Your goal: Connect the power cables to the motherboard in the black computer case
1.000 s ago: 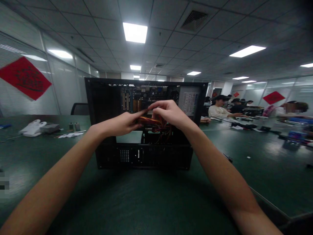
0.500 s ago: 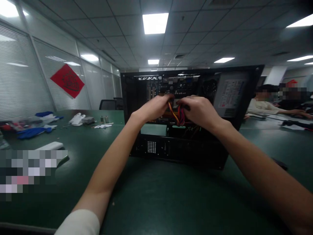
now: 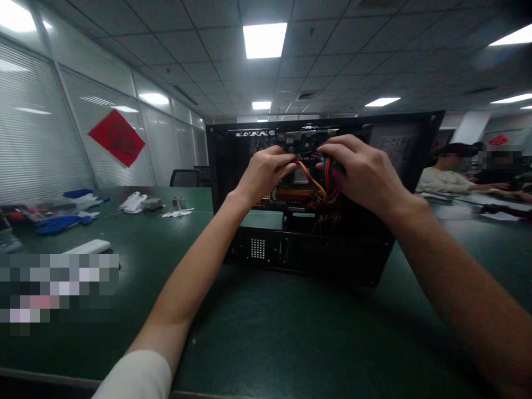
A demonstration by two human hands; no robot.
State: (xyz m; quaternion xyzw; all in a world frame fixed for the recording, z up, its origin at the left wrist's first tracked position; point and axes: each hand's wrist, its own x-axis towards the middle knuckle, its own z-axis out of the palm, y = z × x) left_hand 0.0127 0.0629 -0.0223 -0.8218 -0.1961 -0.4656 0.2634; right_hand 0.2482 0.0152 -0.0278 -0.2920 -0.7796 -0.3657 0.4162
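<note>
A black computer case (image 3: 307,252) stands on the green table with its open side facing me, showing the motherboard (image 3: 301,143) and the power supply (image 3: 397,147). My left hand (image 3: 268,172) reaches into it, fingers pinched at the end of a yellow and red cable (image 3: 310,176). To its right, my right hand (image 3: 361,172) closes around a bundle of coloured wires (image 3: 330,180), among them red, blue and orange. Both sets of wires meet lower down in a loose tangle. Whatever connectors sit at the fingertips are hidden.
On the green table (image 3: 274,332), blue gloves (image 3: 62,223), a white plastic bag (image 3: 133,202), a grey block (image 3: 151,205) and small bottles (image 3: 178,203) lie at the left. A white object (image 3: 89,247) is nearer. A person (image 3: 446,172) sits at the right. An office chair (image 3: 185,178) stands behind.
Both hands have risen; the right moved up and right with the coloured bundle, spreading the wires apart. The left shifted slightly up and right, still at the yellow and red cable.
</note>
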